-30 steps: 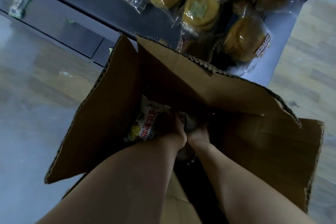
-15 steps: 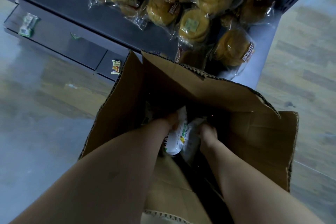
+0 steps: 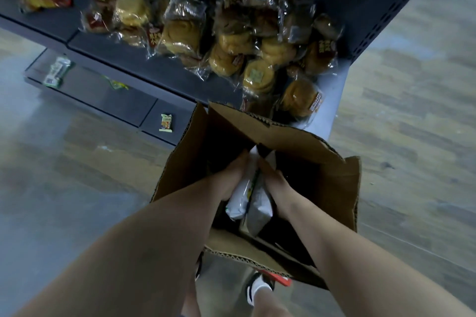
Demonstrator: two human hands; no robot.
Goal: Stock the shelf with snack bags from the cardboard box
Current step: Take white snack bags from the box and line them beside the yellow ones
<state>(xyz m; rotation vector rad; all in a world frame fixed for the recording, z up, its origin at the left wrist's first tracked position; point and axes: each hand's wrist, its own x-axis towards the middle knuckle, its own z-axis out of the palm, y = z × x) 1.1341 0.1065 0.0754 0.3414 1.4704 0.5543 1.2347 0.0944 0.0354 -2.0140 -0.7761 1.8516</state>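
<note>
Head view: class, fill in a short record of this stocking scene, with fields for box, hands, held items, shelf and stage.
box: open cardboard box, flaps up, in front of the shelf
hands: left hand and right hand, both inside the box
held: white snack bags clasped between the two hands
shelf: dark, carrying clear-wrapped pastry bags
below: lower shelf with one small packet
stage: bags not yet on the shelf
</note>
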